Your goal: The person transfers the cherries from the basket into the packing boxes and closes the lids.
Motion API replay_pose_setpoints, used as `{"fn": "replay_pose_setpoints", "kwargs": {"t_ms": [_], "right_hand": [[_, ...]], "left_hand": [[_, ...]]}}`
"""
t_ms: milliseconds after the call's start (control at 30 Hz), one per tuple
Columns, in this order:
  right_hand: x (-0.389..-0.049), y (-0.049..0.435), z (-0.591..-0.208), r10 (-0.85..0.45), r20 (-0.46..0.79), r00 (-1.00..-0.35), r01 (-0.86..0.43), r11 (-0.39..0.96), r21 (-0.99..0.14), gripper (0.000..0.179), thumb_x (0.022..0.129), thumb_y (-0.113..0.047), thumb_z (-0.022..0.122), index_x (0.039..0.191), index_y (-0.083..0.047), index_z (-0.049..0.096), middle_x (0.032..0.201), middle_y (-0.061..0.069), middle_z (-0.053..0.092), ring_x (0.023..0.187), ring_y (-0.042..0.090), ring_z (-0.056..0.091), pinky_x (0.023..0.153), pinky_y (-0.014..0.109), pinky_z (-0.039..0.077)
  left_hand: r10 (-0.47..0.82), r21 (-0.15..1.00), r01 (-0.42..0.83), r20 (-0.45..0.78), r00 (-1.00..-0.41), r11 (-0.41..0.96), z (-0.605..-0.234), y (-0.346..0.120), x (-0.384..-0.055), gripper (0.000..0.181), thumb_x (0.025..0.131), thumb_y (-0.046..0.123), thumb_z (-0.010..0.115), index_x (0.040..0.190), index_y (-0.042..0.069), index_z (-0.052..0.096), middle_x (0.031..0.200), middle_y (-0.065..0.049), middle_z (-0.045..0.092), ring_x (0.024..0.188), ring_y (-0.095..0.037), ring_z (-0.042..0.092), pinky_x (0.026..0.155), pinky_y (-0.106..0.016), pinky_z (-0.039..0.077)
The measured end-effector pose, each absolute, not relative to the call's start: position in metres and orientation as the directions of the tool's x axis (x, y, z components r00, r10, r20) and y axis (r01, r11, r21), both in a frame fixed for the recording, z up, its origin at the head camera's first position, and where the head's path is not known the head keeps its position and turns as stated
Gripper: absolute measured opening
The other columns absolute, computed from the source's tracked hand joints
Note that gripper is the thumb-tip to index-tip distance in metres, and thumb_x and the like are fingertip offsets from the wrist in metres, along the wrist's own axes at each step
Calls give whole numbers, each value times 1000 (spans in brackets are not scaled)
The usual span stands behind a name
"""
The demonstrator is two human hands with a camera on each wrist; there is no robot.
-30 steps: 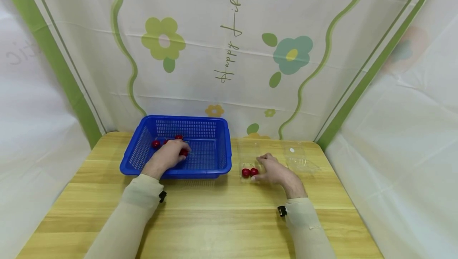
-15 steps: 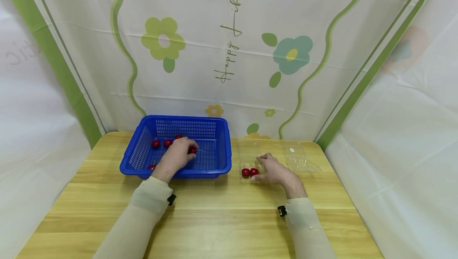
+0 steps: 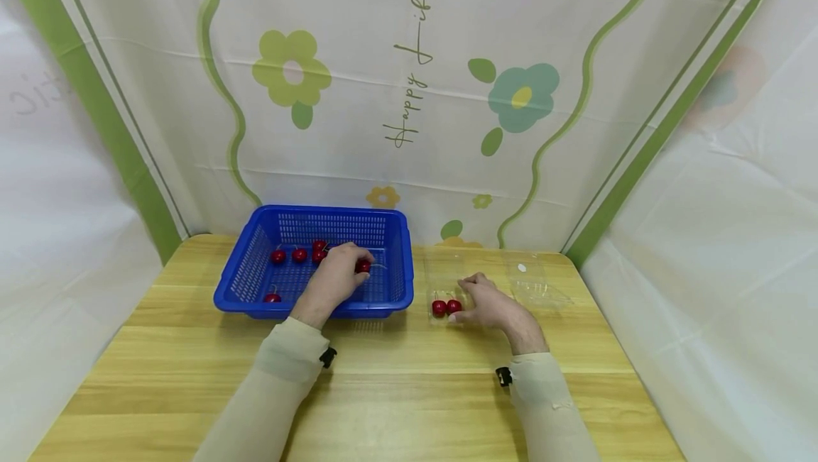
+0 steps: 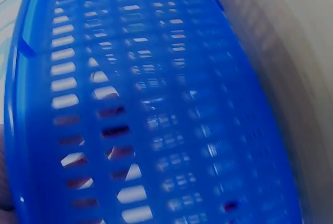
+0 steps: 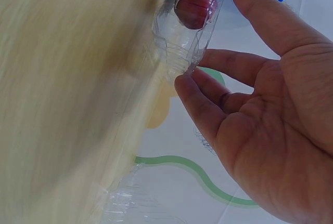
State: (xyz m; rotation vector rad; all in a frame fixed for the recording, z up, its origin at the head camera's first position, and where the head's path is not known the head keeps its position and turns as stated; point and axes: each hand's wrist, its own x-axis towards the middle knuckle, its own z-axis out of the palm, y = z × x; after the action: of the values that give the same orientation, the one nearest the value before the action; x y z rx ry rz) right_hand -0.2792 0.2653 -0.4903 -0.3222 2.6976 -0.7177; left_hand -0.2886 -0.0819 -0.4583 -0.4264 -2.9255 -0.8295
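Over the blue plastic basket (image 3: 371, 219), my left hand (image 3: 335, 276) pinches a red cherry (image 3: 363, 267) whose stem points right. Several more cherries (image 3: 299, 255) lie on the basket floor; the hand partly covers that area. My right hand (image 3: 492, 306) holds the right side of a clear plastic box (image 5: 179, 47) between thumb and fingers. Two cherries (image 3: 446, 307) sit side by side in this box, and its lid stands open toward the back. The left wrist view shows mostly the basket's slotted wall (image 4: 151, 99), so the pinched cherry is hidden there.
A second clear plastic box (image 3: 540, 290), also open, stands to the right of my right hand. Wooden tabletop (image 3: 396, 391) spreads in front of both arms. A white printed curtain (image 3: 358, 143) closes off the back, with white sheets at the sides.
My left hand has moved right across the basket with the cherry, uncovering cherries at the left and one near the front wall. My right hand and its box have stayed put.
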Motion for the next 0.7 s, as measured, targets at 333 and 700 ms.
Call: {"fn": "replay_pose_setpoints", "kwargs": {"t_ms": [333, 700], "right_hand": [[-279, 265, -490, -298, -253, -920, -132, 846, -516, 93, 104, -32, 94, 176, 4, 47, 179, 31, 43, 169, 55, 44, 138, 70, 45], [-279, 265, -490, -282, -267, -921, -111, 850, -515, 93, 105, -31, 92, 178, 2, 45, 182, 29, 41, 171, 55, 42, 139, 70, 43]], "left_hand": [[244, 542, 284, 146, -959, 791, -453, -58, -288, 28, 107, 7, 86, 134, 5, 85, 139, -18, 80, 134, -38, 77, 116, -52, 68], [258, 564, 311, 175, -950, 765, -447, -35, -285, 27, 106, 11, 88, 133, 7, 86, 130, -13, 81, 125, -32, 79, 111, -48, 70]]}}
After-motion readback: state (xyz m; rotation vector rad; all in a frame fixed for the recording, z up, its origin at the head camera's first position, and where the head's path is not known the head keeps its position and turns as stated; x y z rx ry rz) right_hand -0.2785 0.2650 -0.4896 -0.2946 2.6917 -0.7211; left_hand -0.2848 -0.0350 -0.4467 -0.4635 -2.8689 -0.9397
